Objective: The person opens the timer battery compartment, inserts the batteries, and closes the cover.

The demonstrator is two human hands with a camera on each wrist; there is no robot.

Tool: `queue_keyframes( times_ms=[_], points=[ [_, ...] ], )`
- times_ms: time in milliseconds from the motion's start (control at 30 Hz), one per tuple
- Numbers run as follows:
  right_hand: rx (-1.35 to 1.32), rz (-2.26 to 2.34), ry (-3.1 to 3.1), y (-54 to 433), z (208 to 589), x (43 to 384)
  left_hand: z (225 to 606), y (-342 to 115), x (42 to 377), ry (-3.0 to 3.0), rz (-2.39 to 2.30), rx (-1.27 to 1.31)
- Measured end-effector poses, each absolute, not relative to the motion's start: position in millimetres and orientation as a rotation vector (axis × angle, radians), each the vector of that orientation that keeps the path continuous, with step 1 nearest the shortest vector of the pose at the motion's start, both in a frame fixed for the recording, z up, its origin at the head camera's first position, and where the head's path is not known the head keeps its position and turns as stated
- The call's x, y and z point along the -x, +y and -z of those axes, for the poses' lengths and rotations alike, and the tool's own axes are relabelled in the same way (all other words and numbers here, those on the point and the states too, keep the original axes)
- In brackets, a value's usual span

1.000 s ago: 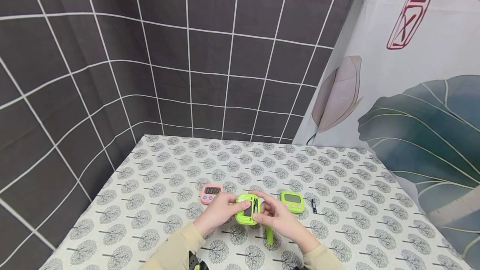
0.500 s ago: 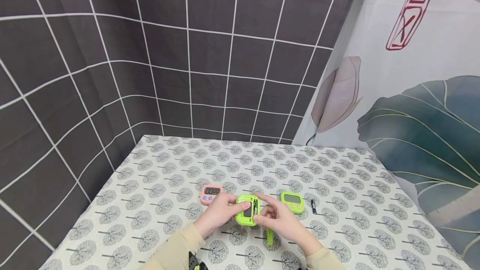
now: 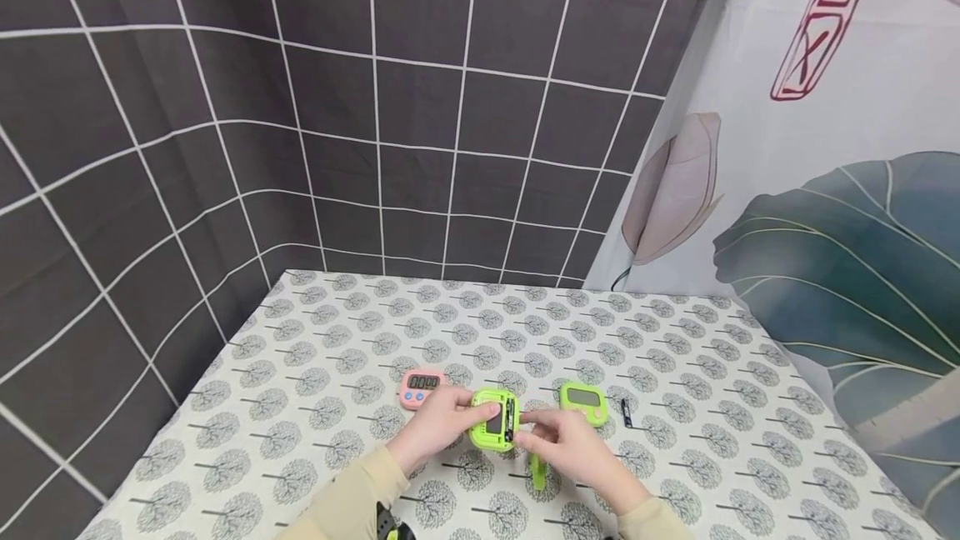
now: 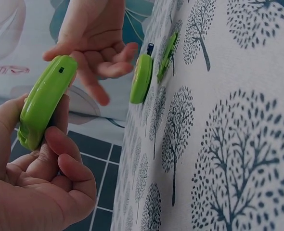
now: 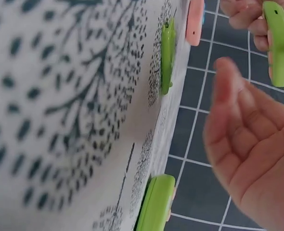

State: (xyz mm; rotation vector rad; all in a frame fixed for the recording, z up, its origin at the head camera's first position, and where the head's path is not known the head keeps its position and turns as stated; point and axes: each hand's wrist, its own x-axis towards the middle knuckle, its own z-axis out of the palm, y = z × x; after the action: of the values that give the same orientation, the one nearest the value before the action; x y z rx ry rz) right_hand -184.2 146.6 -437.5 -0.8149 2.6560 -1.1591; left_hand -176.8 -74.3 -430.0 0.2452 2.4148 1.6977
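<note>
My left hand (image 3: 437, 426) grips a lime-green digital timer (image 3: 486, 437) with its back turned up, thumb on the back and fingers beneath. Along the timer's right side the battery slot is uncovered, and a dark battery (image 3: 510, 419) lies in it. Close by the timer's right edge is my right hand (image 3: 573, 444), its thumb tip right at the lower corner. In the right wrist view the fingers of that hand are loosely bent with nothing between them. A narrow green battery cover (image 3: 537, 473) lies on the cloth below the right hand.
A pink timer (image 3: 417, 390) lies just beyond the left hand. Behind the right hand lies a second green timer (image 3: 585, 403), with a loose black battery (image 3: 627, 413) to its right. A tree-print cloth (image 3: 337, 407) covers the table, and a dark grid curtain (image 3: 420, 107) hangs behind.
My right hand has drawn back from the timer's right side, its index finger leaving the top corner. The battery in the slot now shows more fully. The left hand keeps its grip.
</note>
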Motion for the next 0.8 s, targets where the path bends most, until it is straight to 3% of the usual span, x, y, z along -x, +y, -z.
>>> queue_keyframes(
  times_ms=[800],
  points=[
    [0.877, 0.720, 2.751, 155.5, 437.3, 174.8, 432.0, -74.6, 175.4, 2.395, -1.689, -0.239]
  ],
)
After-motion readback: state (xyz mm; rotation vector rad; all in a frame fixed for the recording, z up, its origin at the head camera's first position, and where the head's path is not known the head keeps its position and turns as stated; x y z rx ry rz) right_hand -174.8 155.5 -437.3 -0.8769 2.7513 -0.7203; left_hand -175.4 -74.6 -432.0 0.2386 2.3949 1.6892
